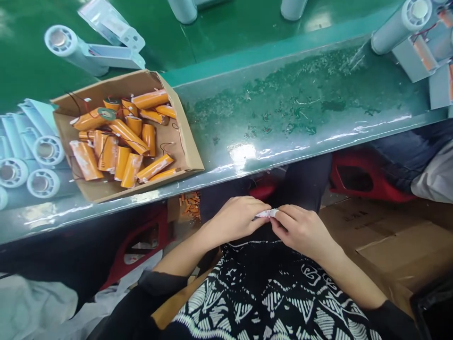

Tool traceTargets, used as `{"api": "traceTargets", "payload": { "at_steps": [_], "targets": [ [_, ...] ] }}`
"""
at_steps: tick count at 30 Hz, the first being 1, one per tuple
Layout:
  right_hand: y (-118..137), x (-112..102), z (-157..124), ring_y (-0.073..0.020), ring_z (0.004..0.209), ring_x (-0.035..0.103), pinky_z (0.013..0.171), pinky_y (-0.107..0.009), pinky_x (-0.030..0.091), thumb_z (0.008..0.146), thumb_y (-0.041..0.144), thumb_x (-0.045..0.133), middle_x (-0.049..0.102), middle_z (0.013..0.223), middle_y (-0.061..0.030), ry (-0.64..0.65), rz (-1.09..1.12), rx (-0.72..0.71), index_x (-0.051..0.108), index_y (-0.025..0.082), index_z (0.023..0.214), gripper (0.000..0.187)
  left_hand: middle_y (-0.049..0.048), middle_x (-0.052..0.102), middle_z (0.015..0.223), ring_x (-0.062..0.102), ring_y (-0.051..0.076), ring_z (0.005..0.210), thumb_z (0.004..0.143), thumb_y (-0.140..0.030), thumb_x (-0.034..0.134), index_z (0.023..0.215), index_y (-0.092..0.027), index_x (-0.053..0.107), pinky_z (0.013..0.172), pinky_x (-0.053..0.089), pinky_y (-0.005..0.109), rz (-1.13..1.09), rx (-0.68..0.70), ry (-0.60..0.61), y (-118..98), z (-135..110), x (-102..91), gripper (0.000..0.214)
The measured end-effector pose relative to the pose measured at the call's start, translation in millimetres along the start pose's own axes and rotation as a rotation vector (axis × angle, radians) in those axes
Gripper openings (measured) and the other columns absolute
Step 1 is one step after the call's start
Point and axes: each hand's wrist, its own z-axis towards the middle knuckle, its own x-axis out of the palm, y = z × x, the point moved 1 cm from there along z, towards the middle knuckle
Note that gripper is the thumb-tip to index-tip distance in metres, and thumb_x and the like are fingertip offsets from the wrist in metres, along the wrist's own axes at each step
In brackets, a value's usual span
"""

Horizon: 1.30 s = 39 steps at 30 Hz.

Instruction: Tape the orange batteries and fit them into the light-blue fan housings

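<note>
In front of my lap, below the table edge, both hands meet at a small white piece with reddish marks (262, 214), perhaps a scrap of tape or a wrapper. My left hand (237, 217) is closed, its fingertips pinching the left end of this piece. From the other side my right hand (304, 229) comes in, thumb and fingers pressed together at the right end. Something white (273, 213) covers or sits at my right fingertip; whether it belongs to the same piece I cannot tell.
On the table at left, a cardboard box (191, 146) holds several orange-wrapped battery packs (129, 134) with thin wires. Light-blue plastic housings (46, 150) stand left of it, with more housings (399, 30) at the far right. Red stools (368, 182) and flattened cardboard (392, 236) lie below.
</note>
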Motion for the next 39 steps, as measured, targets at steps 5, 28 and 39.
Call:
{"api": "traceTargets", "payload": {
  "at_steps": [5,28,39],
  "targets": [
    [-1,8,-8,-0.0161,0.067,0.059,0.058,-0.032,0.040,0.098,0.014,0.057,0.062,0.073,-0.0022,-0.049,-0.032,0.030,0.063,0.019,0.077,0.022,0.0015,0.080,0.098,0.076,0.020,0.096,0.100,-0.026,0.059,0.100,-0.025,0.077,0.086,0.055,0.029,0.031,-0.016,0.006,-6,5,2.1,0.018],
    [-11,17,-19,-0.0144,0.064,0.059,0.062,-0.029,0.045,0.095,0.013,0.055,0.064,0.072,-0.0013,-0.090,0.135,0.151,0.061,0.020,0.076,0.021,0.0004,0.080,0.099,0.075,0.020,0.096,0.092,-0.023,0.065,0.097,-0.025,0.078,0.086,0.056,0.028,0.050,-0.047,0.021,-8,18,8.1,0.015],
    [-14,23,-18,-0.0126,0.061,0.057,0.059,-0.026,0.043,0.092,0.014,0.058,0.060,0.069,0.0014,-0.090,0.314,0.233,0.060,0.020,0.079,0.014,-0.0007,0.081,0.096,0.076,0.020,0.092,0.091,-0.023,0.065,0.093,-0.025,0.079,0.084,0.056,0.029,0.053,-0.066,-0.002,-11,17,8.3,0.014]
  ]
}}
